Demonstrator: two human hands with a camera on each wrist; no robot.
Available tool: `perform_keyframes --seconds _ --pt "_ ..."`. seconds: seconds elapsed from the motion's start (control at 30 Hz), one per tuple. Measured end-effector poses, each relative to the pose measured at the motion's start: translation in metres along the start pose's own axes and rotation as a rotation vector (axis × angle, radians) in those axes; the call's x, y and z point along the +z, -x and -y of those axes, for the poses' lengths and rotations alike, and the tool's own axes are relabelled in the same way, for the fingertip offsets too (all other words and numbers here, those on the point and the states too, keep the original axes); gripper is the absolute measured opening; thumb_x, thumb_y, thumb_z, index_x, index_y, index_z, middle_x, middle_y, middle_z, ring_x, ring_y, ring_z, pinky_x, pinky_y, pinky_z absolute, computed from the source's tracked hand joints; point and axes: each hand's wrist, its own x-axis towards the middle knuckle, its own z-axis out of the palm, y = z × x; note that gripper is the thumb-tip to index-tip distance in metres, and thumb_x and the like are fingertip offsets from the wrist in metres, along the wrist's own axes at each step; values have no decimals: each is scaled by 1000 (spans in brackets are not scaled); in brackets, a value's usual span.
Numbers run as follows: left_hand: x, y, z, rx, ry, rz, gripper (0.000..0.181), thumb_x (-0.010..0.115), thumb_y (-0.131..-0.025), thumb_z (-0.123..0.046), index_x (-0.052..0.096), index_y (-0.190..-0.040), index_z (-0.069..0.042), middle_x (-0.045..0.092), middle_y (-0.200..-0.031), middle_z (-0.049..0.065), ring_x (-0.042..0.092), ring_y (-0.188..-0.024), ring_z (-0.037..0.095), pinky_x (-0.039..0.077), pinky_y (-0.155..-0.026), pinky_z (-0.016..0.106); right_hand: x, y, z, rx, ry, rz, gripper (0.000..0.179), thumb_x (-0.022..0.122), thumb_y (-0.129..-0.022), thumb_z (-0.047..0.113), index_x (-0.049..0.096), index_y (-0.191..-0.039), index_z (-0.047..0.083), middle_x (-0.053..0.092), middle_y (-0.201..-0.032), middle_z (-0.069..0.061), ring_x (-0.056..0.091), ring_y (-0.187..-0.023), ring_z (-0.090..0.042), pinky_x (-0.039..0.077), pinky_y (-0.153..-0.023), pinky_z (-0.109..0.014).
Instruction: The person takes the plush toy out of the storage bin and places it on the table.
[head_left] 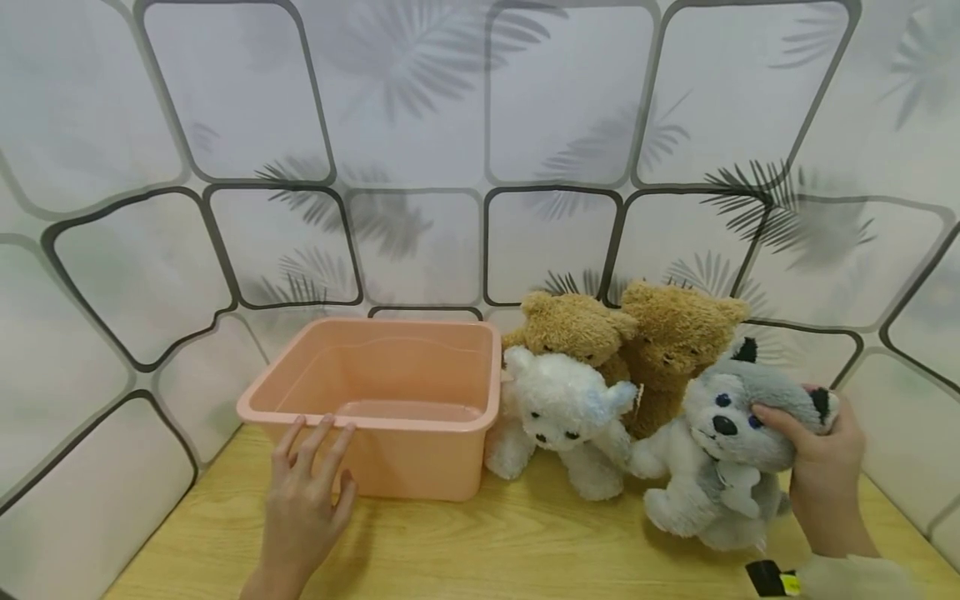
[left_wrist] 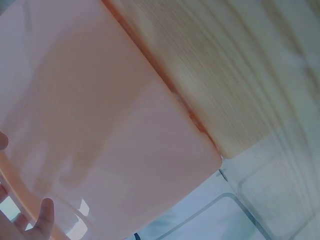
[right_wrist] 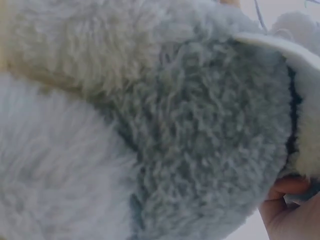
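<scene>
At the right, my right hand (head_left: 828, 454) grips a grey and white plush husky (head_left: 738, 450) by the side of its head, thumb across its face near one eye. Its grey fur (right_wrist: 210, 115) fills most of the right wrist view. My left hand (head_left: 303, 492) rests its fingertips on the front rim of a peach plastic tub (head_left: 420, 462), thumb held apart. In the left wrist view, fingers (left_wrist: 46, 217) show at the tub's rim, low on the left. The tub stands upright, and no toy shows inside it.
A white plush bear (head_left: 558, 408) sits right beside the tub. Behind it are two tan teddy bears, one (head_left: 573, 329) nearer the tub and one (head_left: 675, 333) behind the husky. All stand on a wooden table (head_left: 525, 550), with patterned fabric (head_left: 420, 242) at the back and sides.
</scene>
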Motion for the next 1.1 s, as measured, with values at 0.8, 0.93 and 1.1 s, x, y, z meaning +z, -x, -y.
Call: perform_keyframes --seconds 0.8,0.93,1.1 --pt "0 2 0 -1 -3 -2 46 43 -93 -22 67 -128 -2 62 -127 27 48 -121 57 38 -111 47 32 26 -48 -214 802 249 52 79 -88 16 45 -124 -1 56 -108 -10 50 -88 -1 40 -70 -16" --pt "1 2 -1 3 9 -8 47 45 -91 -21 67 -128 -2 62 -127 27 48 -120 58 31 -116 40 30 28 -50 -211 813 217 51 79 -87 16 47 -123 0 57 -106 -12 49 -85 -1 40 -68 -16" --pt "2 2 0 -3 10 -11 47 44 -93 -22 67 -128 -2 61 -128 27 47 -121 58 41 -103 51 30 28 -51 -216 818 223 53 79 -87 17 46 -125 -1 59 -109 -13 49 -86 1 40 -69 -17"
